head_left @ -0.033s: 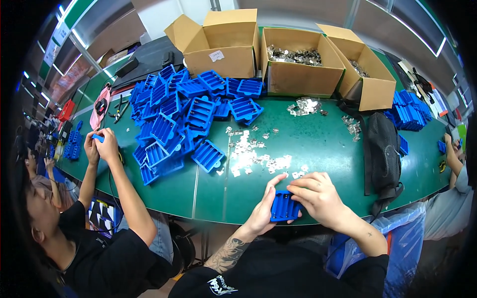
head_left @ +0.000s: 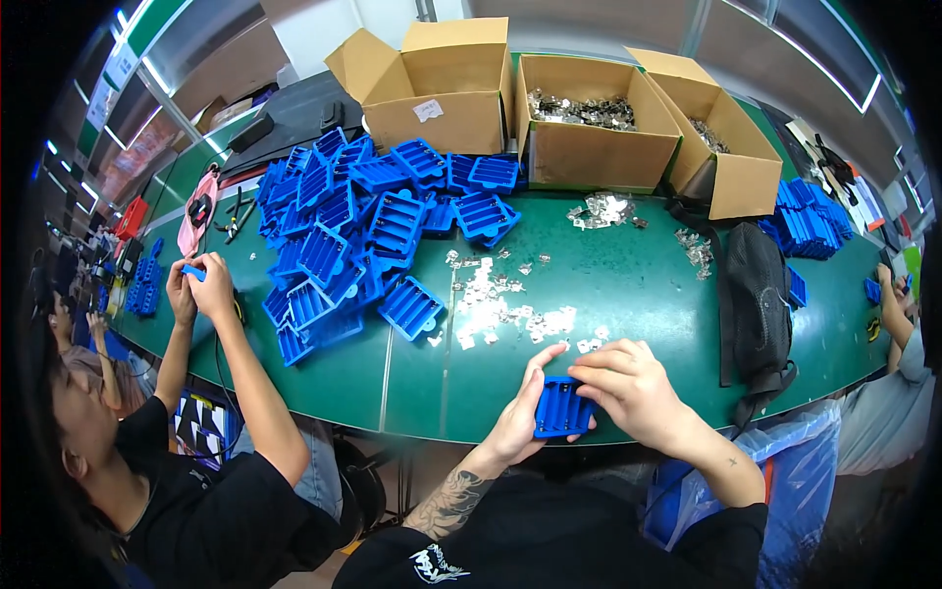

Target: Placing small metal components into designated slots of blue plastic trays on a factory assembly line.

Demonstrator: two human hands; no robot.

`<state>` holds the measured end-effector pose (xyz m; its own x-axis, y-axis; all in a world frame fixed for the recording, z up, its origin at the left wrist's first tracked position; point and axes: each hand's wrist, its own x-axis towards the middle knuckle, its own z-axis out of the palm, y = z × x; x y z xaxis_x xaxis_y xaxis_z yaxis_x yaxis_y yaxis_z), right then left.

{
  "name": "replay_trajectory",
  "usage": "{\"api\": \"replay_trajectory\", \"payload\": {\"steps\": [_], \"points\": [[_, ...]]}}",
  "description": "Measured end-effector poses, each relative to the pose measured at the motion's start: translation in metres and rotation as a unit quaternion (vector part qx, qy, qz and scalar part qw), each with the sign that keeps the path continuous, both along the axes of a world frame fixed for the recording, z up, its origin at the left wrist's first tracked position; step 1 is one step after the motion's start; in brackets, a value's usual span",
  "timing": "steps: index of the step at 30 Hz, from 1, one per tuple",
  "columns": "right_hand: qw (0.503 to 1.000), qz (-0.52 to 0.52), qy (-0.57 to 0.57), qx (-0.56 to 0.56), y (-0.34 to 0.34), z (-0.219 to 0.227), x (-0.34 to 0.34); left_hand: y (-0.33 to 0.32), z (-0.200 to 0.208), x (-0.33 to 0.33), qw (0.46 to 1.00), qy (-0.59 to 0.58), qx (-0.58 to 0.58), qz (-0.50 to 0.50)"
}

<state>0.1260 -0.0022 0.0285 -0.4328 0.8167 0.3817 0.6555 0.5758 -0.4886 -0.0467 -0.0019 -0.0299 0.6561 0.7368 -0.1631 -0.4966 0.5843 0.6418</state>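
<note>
1. Left hand (head_left: 518, 417) grips the left edge of a blue plastic tray (head_left: 563, 407), held at the near edge of the green table (head_left: 628, 294).
2. Right hand (head_left: 628, 388) closed over the tray's right side, fingers on top.
3. Small metal clips (head_left: 500, 309) scattered just beyond the tray.
4. Pile of blue trays (head_left: 363, 226) farther left; cardboard boxes (head_left: 589, 123) behind.
5. A co-worker's hands (head_left: 196, 285) at far left hold a small blue part.
</note>
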Motion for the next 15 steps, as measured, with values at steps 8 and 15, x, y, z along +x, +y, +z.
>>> {"api": "replay_trajectory", "payload": {"steps": [8,15], "points": [[0.955,0.060,0.125,-0.262,0.013,-0.005,0.010,0.000,0.000,-0.001,0.998,-0.017,0.034,-0.040],[0.910,0.117,0.171,-0.360,0.014,-0.012,0.018,-0.002,-0.004,-0.004,0.996,-0.008,0.044,-0.079]]}}
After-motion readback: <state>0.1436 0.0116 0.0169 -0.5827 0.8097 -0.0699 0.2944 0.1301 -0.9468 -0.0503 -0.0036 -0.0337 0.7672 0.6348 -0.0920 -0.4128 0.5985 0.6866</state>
